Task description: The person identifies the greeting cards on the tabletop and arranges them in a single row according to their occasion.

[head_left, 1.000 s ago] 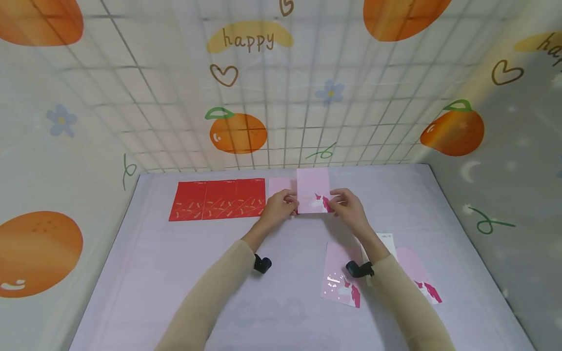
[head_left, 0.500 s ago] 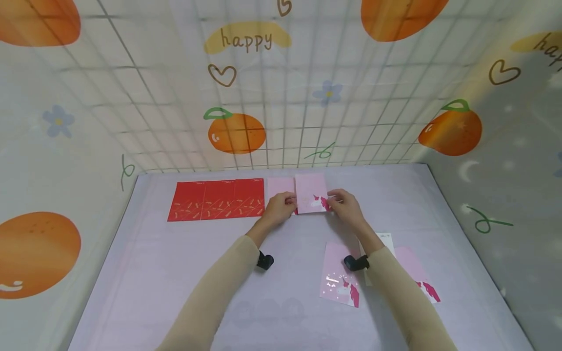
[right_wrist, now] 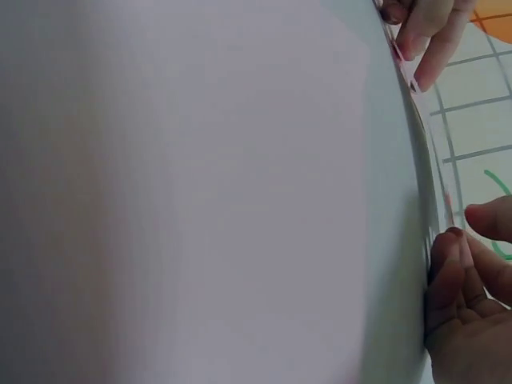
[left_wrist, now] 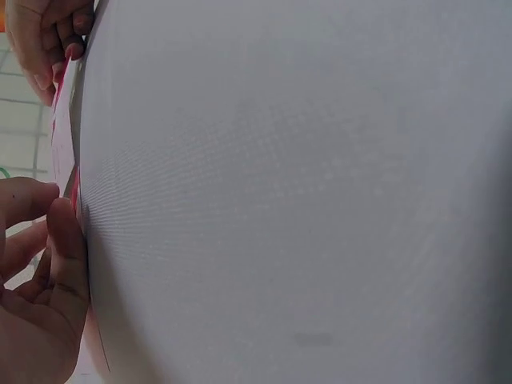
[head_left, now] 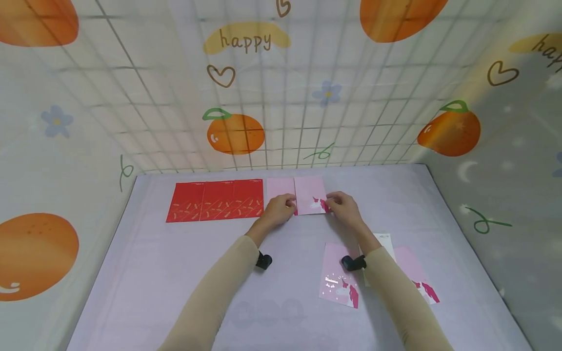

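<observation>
A pink card (head_left: 310,193) with a unicorn in its lower right corner lies close over the table at the back, beside another pink card (head_left: 280,186). My left hand (head_left: 280,209) pinches the unicorn card's left edge near the bottom, thumb against index finger in the left wrist view. At the lower right corner, my right hand (head_left: 344,207) holds the card's other edge. In the right wrist view its index finger (right_wrist: 488,218) stands a little off the card, with the other fingertips at the edge. The left hand covers the lower part of the neighbouring card.
Red cards (head_left: 215,201) with gold marks stand in a row at the back left. Nearer me on the right lie a pink unicorn card (head_left: 338,273), a white card (head_left: 385,240) and another pink card (head_left: 408,261), partly under my right forearm. A patterned curtain (head_left: 281,97) rises behind the table (head_left: 153,292).
The pink unicorn card has come down from a raised tilt to lie nearly flat beside its neighbour. Both hands have kept about the same places at its edges.
</observation>
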A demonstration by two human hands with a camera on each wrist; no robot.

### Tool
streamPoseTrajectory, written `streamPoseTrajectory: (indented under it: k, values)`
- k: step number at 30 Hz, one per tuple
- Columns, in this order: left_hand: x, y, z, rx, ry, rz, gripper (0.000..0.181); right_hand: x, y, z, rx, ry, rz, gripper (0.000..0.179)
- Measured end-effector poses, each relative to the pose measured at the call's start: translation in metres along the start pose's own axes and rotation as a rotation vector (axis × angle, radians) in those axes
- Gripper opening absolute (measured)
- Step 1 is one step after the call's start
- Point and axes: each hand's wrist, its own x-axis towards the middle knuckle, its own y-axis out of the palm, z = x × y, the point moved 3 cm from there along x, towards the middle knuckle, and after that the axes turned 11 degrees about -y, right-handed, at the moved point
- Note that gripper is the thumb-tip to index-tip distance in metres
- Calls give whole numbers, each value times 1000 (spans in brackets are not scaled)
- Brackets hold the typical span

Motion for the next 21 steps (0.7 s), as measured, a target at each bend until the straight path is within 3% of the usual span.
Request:
streamPoseTrajectory:
  k: [6,21]
  values:
    - [0,1,-2,50,22,2,44,0,-1,2,-8,-2,10,32]
    - [4,6,3,65,26,-9,48,1,0,2,-26,42,14,33]
